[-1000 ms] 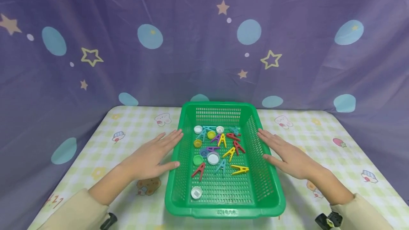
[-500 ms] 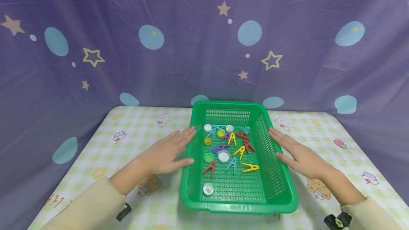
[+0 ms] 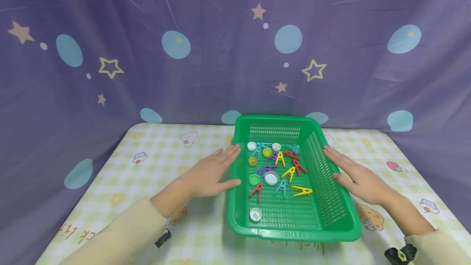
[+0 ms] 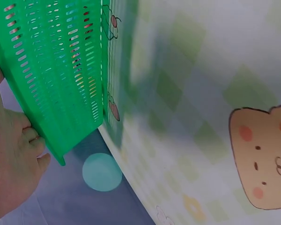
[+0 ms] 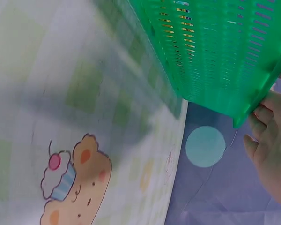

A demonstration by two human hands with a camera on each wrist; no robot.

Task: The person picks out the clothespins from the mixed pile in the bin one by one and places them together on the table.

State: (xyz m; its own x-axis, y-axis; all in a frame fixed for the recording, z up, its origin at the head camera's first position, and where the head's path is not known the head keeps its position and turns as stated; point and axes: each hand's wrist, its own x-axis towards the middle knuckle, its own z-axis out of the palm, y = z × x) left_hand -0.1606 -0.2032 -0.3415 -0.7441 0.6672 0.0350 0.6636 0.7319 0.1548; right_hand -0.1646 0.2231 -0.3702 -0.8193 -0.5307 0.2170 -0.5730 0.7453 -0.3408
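A green plastic basket (image 3: pixel 294 235) with perforated walls stands on the table, right of centre in the head view. Small plastic clips lie on its floor, among them a red clip (image 3: pixel 256 191), a yellow clip (image 3: pixel 302 192) and a blue clip (image 3: pixel 281 188). Round caps lie among them, such as a white cap (image 3: pixel 255 214) and a green cap (image 3: pixel 254 179). My left hand (image 3: pixel 211 174) touches the basket's left rim with straight fingers. On the opposite rim rests my right hand (image 3: pixel 364 180), its fingers likewise extended. Both wrist views show the fingertips against the rim's outer side.
A checked cloth (image 3: pixel 147 191) printed with cartoon figures covers the table. Behind it hangs a purple curtain (image 3: pixel 213 81) with stars and dots, close to the basket's far end. A dark device (image 3: pixel 401 254) sits at the right wrist, and another dark device (image 3: pixel 162 238) at the left.
The basket has slid to the right across the table with both hands staying at its sides. Clips and caps have travelled along inside it.
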